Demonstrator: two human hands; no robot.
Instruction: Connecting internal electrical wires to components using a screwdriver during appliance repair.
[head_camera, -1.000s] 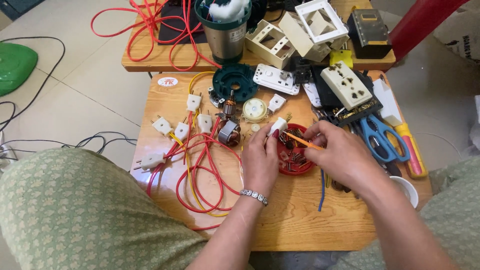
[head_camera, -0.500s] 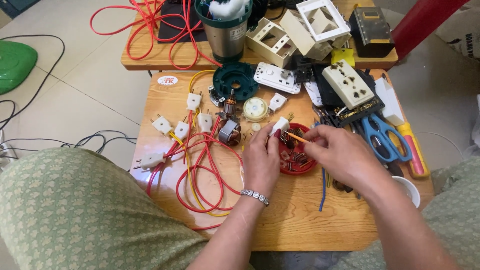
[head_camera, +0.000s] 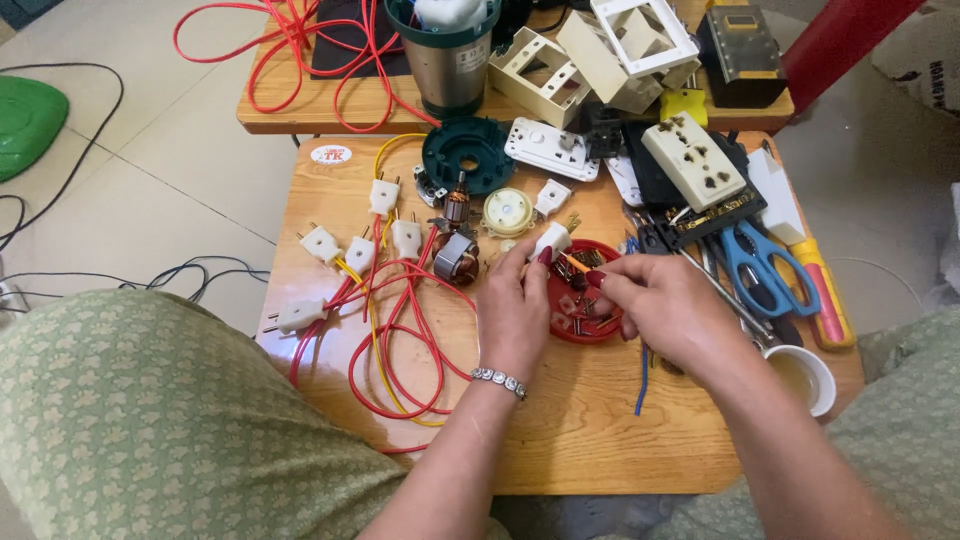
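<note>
My left hand (head_camera: 517, 308) pinches a small white plug (head_camera: 549, 240) just above a red round dish (head_camera: 580, 305) of small metal parts. My right hand (head_camera: 668, 310) holds a thin orange-handled screwdriver (head_camera: 574, 265), its tip pointing at the plug. Both hands hover over the dish on the small wooden table (head_camera: 560, 440). A silver bracelet (head_camera: 498, 379) sits on my left wrist.
Red and yellow wires (head_camera: 400, 340) with several white plugs (head_camera: 322, 243) lie at left. A motor core (head_camera: 455, 255), green round base (head_camera: 467, 155), white sockets (head_camera: 692, 160), blue scissors (head_camera: 758, 265), a white cup (head_camera: 805, 375) and a steel jar (head_camera: 447, 55) surround the hands.
My right hand has drawn slightly closer to the plug with the screwdriver. The left hand stays at the plug over the red dish.
</note>
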